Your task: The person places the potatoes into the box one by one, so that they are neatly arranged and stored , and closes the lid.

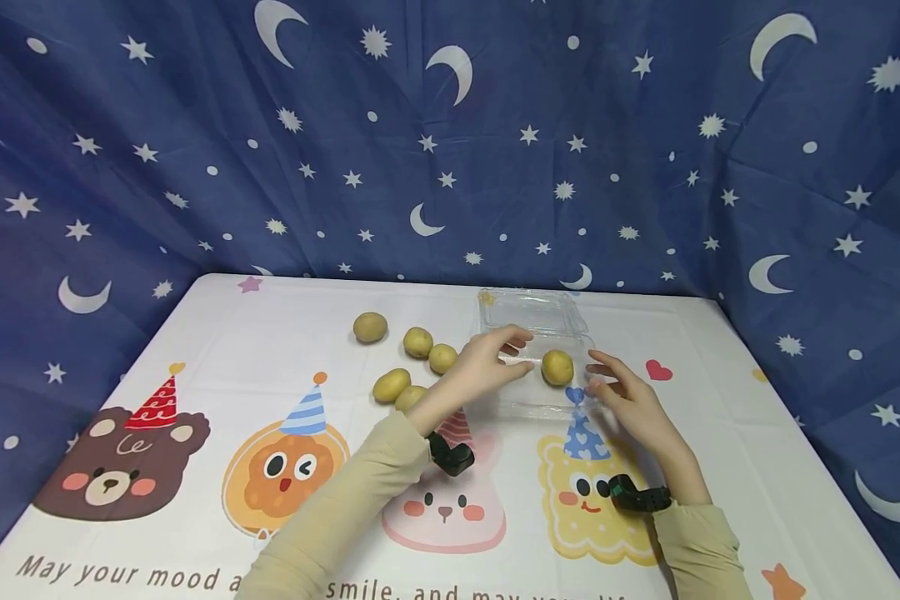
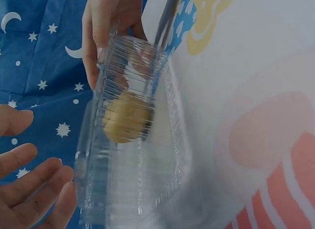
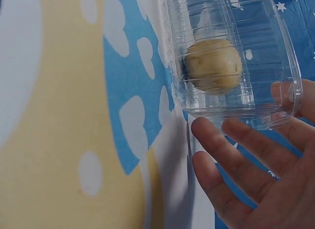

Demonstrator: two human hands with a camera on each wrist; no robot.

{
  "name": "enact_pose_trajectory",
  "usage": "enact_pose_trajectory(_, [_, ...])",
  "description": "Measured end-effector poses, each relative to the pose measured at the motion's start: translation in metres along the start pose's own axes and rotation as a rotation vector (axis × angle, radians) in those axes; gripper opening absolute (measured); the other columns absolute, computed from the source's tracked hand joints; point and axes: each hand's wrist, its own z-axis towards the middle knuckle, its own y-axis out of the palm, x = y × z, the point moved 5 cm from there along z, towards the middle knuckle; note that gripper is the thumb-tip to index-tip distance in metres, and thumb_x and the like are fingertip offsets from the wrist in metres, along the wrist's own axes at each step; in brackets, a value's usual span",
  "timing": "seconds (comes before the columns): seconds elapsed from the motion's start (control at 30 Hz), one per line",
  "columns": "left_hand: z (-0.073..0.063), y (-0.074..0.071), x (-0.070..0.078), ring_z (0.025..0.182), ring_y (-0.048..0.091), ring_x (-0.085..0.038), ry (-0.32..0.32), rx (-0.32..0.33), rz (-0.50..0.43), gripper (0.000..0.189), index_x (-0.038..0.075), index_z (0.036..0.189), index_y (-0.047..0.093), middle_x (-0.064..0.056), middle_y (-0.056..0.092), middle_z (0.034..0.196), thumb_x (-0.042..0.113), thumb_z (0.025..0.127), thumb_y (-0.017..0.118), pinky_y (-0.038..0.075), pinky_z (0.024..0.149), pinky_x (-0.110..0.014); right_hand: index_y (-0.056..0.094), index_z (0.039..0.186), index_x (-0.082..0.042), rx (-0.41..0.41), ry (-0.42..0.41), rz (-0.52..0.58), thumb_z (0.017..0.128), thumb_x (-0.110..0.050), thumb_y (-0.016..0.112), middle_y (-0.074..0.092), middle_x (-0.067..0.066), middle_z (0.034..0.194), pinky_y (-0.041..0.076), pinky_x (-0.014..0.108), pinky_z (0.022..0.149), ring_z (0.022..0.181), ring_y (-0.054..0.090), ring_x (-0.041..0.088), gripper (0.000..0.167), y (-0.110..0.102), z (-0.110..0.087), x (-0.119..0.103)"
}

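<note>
A clear plastic clamshell box [image 1: 528, 408] stands on the table with its lid raised at the back. One yellow potato [image 1: 557, 367] lies inside, toward the right end. Over the left part of the box hovers my left hand [image 1: 487, 357], holding nothing, its fingers spread and loosely bent. My right hand [image 1: 630, 400] is at the right end of the box. In the right wrist view, its relaxed fingers [image 3: 241, 162] lie close to the plastic wall, with some fingertips seen through it; firm contact cannot be told. Left of the box sit several loose potatoes [image 1: 392, 385], partly behind my left forearm.
The white tablecloth [image 1: 285, 325] carries printed cartoon animals, hats and lettering. A blue curtain [image 1: 495, 183] with moons and stars hangs behind the table. Each wrist wears a black camera band [image 1: 640, 495].
</note>
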Motion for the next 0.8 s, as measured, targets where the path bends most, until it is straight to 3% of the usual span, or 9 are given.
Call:
enact_pose_trajectory(0.2, [-0.017, -0.015, 0.002, 0.111, 0.063, -0.025, 0.001, 0.011, -0.060, 0.041, 0.007, 0.128, 0.057, -0.012, 0.064, 0.124, 0.017, 0.089, 0.066, 0.055, 0.090, -0.037, 0.034, 0.149, -0.012, -0.003, 0.006, -0.002, 0.100, -0.022, 0.050, 0.054, 0.022, 0.136, 0.045, 0.050, 0.097, 0.104, 0.066, 0.033, 0.052, -0.001, 0.000, 0.000])
enact_pose_trajectory(0.4, [-0.033, -0.038, 0.000, 0.110, 0.063, -0.023, -0.020, 0.066, -0.073, 0.040, 0.009, 0.126, 0.058, -0.009, 0.065, 0.121, 0.016, 0.088, 0.067, 0.055, 0.088, -0.033, 0.035, 0.149, -0.014, -0.002, 0.020, 0.015, 0.099, -0.023, 0.052, 0.054, 0.022, 0.136, 0.042, 0.055, 0.099, 0.106, 0.064, 0.037, 0.053, 0.000, 0.000, 0.000])
enact_pose_trajectory(0.8, [-0.062, -0.078, -0.026, 0.111, 0.063, -0.028, -0.068, 0.170, -0.145, 0.040, 0.007, 0.126, 0.058, -0.012, 0.065, 0.121, 0.013, 0.087, 0.068, 0.053, 0.093, -0.042, 0.034, 0.149, -0.014, -0.005, 0.021, 0.011, 0.099, -0.022, 0.052, 0.053, 0.023, 0.137, 0.042, 0.056, 0.099, 0.106, 0.064, 0.037, 0.053, 0.001, 0.000, 0.000])
